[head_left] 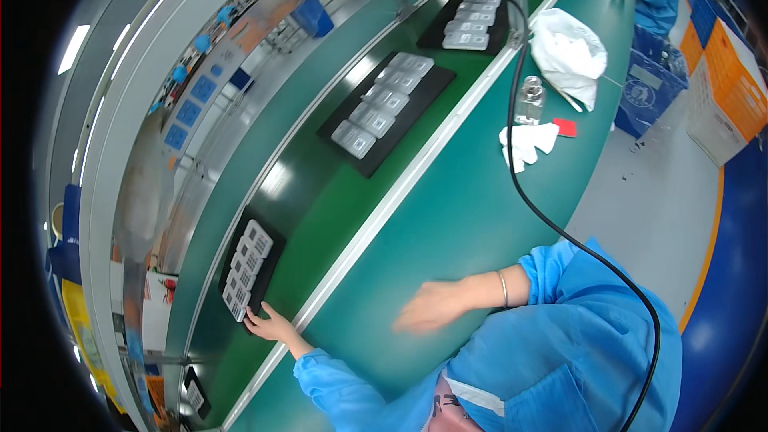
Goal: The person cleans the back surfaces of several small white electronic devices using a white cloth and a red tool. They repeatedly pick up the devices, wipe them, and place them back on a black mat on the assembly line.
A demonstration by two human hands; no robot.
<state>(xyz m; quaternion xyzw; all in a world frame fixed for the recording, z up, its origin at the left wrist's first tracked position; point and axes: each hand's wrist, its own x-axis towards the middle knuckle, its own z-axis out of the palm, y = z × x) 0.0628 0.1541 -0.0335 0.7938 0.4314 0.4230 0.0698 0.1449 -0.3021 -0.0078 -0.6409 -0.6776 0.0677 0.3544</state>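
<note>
Pale rail point(412, 174) edging open green tabletop point(416, 228) mid-frame, left hand point(272, 326) at black tray point(267, 272) lower left, fingers parted, right hand point(432, 306) blurred, its grip unclear

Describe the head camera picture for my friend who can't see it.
A person's left hand is at one end of a black tray holding pale rectangular pieces on a green conveyor. The right hand is blurred over a green worktable; more loaded trays lie farther along.
</note>
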